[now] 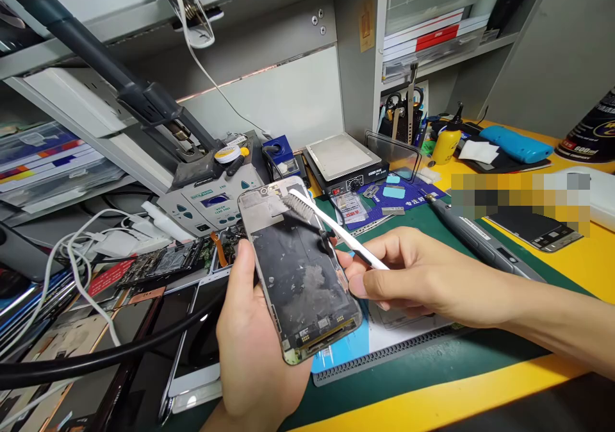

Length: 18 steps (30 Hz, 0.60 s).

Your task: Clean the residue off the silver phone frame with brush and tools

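Observation:
My left hand (259, 355) is closed around a phone screen assembly (302, 278), held tilted with its dark back facing me. Grey smudges and small flecks mark that back, and a flex cable hangs at its right edge. Between thumb and fingers, my right hand (408, 275) grips a white toothbrush (341, 230). The toothbrush's grey bristles rest against or just over the upper part of the screen assembly; contact is hard to tell. Beneath both hands lies a green mat (408, 368) with a blue and white pad (346, 348).
A soldering station (211, 198) and a heating plate (343, 156) stand behind. Disassembled phones (192, 336) and white cables (72, 252) crowd the left. A grey pen-shaped tool (475, 236), a yellow bottle (448, 138) and another phone screen (533, 227) lie at right. A black cable (120, 358) crosses lower left.

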Each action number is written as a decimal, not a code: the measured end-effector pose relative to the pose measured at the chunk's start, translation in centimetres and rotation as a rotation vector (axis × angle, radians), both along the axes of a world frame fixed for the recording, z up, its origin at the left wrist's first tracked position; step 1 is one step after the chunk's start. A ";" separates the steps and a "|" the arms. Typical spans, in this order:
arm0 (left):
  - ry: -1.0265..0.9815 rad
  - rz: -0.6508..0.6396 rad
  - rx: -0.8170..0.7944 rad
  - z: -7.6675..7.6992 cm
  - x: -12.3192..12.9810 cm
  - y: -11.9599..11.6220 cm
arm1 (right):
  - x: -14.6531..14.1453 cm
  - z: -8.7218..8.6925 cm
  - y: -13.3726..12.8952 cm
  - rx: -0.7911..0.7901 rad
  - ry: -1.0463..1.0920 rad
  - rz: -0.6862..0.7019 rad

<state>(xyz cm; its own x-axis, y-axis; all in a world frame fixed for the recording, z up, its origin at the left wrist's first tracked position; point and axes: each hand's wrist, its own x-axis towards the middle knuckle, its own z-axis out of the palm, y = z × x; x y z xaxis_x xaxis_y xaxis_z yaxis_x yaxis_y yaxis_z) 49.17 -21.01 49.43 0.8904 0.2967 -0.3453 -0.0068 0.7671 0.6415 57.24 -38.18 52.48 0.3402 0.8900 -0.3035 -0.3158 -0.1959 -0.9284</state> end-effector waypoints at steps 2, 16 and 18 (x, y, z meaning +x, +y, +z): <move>0.007 -0.003 0.001 0.7 -0.4 -0.4 | 0.0 0.0 0.0 0.011 0.000 -0.007; -0.018 0.017 0.059 3.5 -3.3 -2.3 | 0.0 -0.1 -0.1 0.085 0.020 0.013; -0.027 0.016 0.063 3.5 -3.3 -2.3 | 0.0 -0.1 -0.1 0.086 0.036 0.022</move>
<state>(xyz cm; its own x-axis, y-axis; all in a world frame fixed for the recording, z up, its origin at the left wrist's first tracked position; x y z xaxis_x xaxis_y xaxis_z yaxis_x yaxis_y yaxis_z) 45.82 -23.30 52.88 0.8942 0.3310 -0.3014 -0.0364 0.7248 0.6880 57.27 -38.26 52.38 0.3111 0.9203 -0.2371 -0.3454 -0.1229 -0.9304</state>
